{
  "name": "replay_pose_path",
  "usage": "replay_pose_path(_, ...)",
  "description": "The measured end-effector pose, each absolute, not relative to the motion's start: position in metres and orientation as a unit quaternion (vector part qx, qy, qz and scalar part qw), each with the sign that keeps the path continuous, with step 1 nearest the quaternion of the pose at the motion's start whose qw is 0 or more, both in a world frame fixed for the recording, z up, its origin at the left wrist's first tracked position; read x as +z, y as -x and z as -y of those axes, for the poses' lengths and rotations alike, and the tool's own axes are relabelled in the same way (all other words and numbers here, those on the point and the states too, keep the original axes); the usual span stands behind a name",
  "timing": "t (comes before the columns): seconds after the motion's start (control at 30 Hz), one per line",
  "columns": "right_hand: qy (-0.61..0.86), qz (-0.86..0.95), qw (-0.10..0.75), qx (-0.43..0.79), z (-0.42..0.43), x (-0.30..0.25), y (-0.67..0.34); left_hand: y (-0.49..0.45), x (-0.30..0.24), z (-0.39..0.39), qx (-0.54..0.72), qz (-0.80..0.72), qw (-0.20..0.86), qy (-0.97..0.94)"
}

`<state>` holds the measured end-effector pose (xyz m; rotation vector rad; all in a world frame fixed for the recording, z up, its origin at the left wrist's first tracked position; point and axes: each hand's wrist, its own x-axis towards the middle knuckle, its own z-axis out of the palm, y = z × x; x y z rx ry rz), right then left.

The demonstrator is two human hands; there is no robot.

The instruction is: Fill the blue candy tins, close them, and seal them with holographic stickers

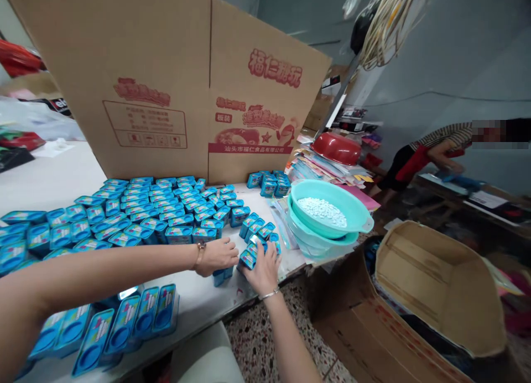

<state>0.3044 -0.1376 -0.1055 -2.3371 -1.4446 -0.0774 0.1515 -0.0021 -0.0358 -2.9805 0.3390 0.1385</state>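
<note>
Many small blue boxes with colourful labels and round blue recesses stand on the white table (194, 292). My left hand (218, 257) reaches across from the left, its fingers bent down over a pair of blue boxes (223, 276) near the table's front edge; the fingertips are partly hidden. Just to its right, my right hand (264, 266) grips a short row of blue boxes (249, 257), thumb on the near side and fingers over the top. More blue boxes (251, 224) stand directly behind that row. A large group of blue boxes (166, 206) spreads to the left.
A big cardboard carton (166, 57) stands behind the boxes. Stacked turquoise basins (352, 206), the upper with white pellets, sit right, near a red basin (336, 148). An open carton (373, 328) is beside the table. Another person (431, 151) bends over a far-right bench.
</note>
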Motion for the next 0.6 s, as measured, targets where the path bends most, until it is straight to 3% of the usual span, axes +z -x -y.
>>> replay_pose_path(0.3,0.820,0.488,0.296,-0.041,0.131,-0.116,-0.281,-0.127,-0.025,0.028,0.085,-0.130,-0.001,0.988)
replay_pose_path(0.43,0.792,0.455,0.408,0.025,0.134,-0.125,-0.279,-0.131,-0.017,0.012,0.096,-0.046,-0.215,0.971)
replay_pose_path(0.53,0.759,0.400,0.510,0.060,0.136,-0.135,-0.281,-0.145,-0.024,-0.009,0.016,0.139,-0.442,0.886)
replay_pose_path(0.6,0.740,0.369,0.557,0.074,0.136,-0.141,-0.280,-0.161,-0.037,-0.020,-0.041,0.245,-0.535,0.807)
